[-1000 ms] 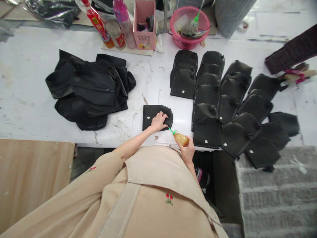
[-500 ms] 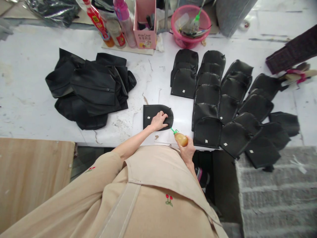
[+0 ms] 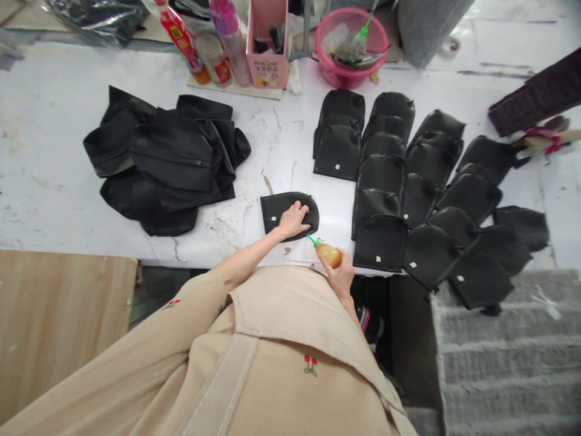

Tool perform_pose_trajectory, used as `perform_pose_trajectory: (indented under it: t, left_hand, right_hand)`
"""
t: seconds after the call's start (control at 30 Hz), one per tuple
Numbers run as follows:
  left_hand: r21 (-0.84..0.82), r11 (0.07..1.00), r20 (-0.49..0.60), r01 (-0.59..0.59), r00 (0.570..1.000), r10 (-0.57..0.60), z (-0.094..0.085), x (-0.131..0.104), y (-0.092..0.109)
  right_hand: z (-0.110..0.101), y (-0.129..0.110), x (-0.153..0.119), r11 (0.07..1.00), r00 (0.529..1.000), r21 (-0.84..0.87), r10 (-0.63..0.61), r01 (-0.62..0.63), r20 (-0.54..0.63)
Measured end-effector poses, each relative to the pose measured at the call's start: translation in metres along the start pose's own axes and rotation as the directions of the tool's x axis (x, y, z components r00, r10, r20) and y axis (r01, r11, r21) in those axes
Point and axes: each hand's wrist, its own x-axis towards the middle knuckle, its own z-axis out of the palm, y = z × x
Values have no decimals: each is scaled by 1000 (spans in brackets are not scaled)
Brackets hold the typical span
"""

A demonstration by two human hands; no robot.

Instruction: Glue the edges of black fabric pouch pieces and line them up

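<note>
A black, leather-like piece [image 3: 276,208] with one rounded end and a small white tag lies on the white table just in front of me. My left hand [image 3: 293,219] rests on it, thumb and fingers spread and pressing it down near the rounded end. In my right hand [image 3: 344,276] is a squeeze bottle [image 3: 328,255] of amber liquid, probably glue, with the fingers wrapped round its body. Its thin green nozzle [image 3: 313,240] points at the piece's lower rounded edge; whether the tip touches I cannot tell.
Rows of similar black pieces [image 3: 380,236] overlap on the right. A heap of black pieces [image 3: 172,157] lies on the left. Along the back stand bottles [image 3: 229,45], a pink box [image 3: 267,69] and a pink basin [image 3: 347,77] of tools. Grey ribbed fabric [image 3: 503,357] is at lower right.
The black piece has turned slightly under my left hand, its rounded end tipping downward. My right hand has shifted the bottle a little left, and the nozzle tip with it.
</note>
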Motion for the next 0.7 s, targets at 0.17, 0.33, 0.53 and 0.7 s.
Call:
perform_pose_trajectory:
  t: [0.17,0.33,0.53,0.7]
  left_hand:
    - [-16,999,-15,35,999,-36,4,3,2]
    - [-33,997,-19,64,998,-65,8,7,2]
    - [-30,995,-11,96,995,-96,9,7,3]
    - [-45,994,-28,95,995,-96,10,8,4]
  right_hand:
    - [1,-1,3,999,999,-3,39,-39,-22]
    - [4,-2,1,1000,999,4,-5,5,32]
    - [6,-1,-1,1000,998,17,-10,9,54]
    - [11,1,-2,999,994,28,-44,41,105]
